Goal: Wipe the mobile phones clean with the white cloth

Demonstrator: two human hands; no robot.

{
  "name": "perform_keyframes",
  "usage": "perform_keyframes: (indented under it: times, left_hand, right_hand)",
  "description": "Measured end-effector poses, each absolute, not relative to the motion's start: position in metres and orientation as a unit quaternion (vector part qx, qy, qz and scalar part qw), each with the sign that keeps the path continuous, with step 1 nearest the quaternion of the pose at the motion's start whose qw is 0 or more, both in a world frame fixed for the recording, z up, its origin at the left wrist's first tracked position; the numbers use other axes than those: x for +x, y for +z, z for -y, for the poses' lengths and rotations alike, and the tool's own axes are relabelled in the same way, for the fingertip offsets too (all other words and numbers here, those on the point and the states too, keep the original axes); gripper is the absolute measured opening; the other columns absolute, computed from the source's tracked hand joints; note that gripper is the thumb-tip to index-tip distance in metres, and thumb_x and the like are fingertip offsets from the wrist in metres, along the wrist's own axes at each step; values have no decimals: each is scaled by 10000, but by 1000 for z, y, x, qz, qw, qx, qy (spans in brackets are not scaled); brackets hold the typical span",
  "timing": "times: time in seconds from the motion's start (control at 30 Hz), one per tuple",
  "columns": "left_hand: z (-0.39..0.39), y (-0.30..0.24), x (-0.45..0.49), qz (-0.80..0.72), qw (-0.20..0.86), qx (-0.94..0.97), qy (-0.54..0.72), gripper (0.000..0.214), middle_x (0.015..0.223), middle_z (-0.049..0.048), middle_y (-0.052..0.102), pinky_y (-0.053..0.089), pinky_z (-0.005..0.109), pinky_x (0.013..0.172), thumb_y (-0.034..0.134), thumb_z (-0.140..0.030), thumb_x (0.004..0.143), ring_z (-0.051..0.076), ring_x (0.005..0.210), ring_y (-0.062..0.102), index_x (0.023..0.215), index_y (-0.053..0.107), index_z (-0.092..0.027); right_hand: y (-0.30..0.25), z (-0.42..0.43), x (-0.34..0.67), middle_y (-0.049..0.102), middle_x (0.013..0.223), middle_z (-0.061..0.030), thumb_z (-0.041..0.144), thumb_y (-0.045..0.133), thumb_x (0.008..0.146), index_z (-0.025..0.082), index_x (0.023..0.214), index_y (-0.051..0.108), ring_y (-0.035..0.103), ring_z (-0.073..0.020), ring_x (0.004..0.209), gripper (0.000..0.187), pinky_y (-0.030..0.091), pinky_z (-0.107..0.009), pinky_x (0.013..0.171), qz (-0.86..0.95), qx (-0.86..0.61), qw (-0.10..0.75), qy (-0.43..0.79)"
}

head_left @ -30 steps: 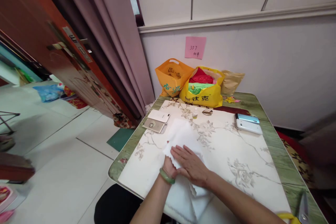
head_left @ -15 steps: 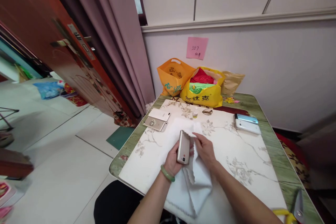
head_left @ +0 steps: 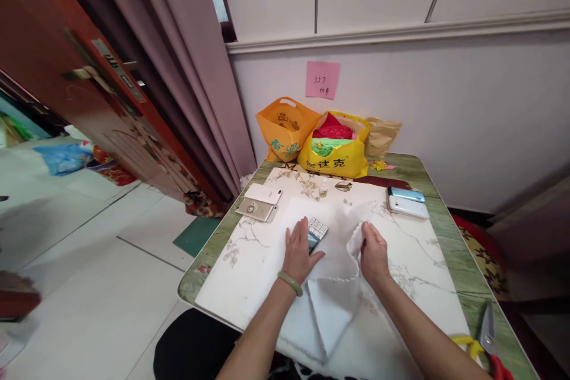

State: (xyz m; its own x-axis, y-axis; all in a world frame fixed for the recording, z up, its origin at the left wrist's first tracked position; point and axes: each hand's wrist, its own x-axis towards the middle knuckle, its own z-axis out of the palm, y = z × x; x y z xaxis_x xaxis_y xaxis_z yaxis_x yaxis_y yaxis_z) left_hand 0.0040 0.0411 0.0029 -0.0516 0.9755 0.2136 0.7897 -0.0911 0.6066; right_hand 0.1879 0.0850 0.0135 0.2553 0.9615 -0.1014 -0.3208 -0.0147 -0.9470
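While the white cloth (head_left: pixel 332 267) lies spread on the floral mat (head_left: pixel 414 261), I log the keypad phone (head_left: pixel 317 230) keys up on the cloth's far-left part. I read the left hand (head_left: pixel 299 249) as flat, fingers extended, resting on the phone's near end without gripping. The right hand (head_left: pixel 374 254) is at the cloth's right side, fingers pinched on a raised fold. Two pale phones (head_left: pixel 260 202) sit just beyond the cloth's left corner.

Showing plain white on the cloth (head_left: pixel 332 261), grey flower print on the sheet (head_left: pixel 414 249), green wood grain on the bench (head_left: pixel 465 240). Glowing orange on the left bag (head_left: pixel 285 127), yellow on the right bag (head_left: pixel 332 161), pink on the note (head_left: pixel 322 79).
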Motion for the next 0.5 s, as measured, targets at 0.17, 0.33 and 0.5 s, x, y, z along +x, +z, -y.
perform_keyframes:
  times: [0.17, 0.33, 0.5]
  left_hand:
    - [-10, 7, -5, -760, 88, 581, 276, 991, 1352, 174, 497, 119, 570, 1112, 701, -425, 688, 346, 1299, 397, 1491, 180, -170]
    - [6, -5, -9, -769, 109, 539, 326, 886, 1320, 194, 521, 162, 539, 1094, 572, -243, 755, 337, 1264, 441, 1506, 114, -135]
    - [1, -17, -15, -752, 115, 542, 355, 978, 1221, 168, 579, 183, 542, 1085, 637, -298, 688, 340, 1173, 507, 1503, 129, -115]
  right_hand:
    - [20, -62, 157, 700, 1067, -51, 474, 469, 934, 189, 1121, 669, 632, -207, 998, 395, 493, -340, 914, 620, -421, 474, 462]
    - [13, -52, 134, 509, 1422, -44, 404, 340, 1001, 263, 1437, 426, 428, -202, 1340, 466, 295, -443, 1145, 885, -274, 236, 293]
    - [-5, -73, 133, 317, 1535, -72, 544, 375, 966, 226, 1520, 194, 261, -219, 1431, 664, 169, -484, 1182, 952, -221, 151, 151]
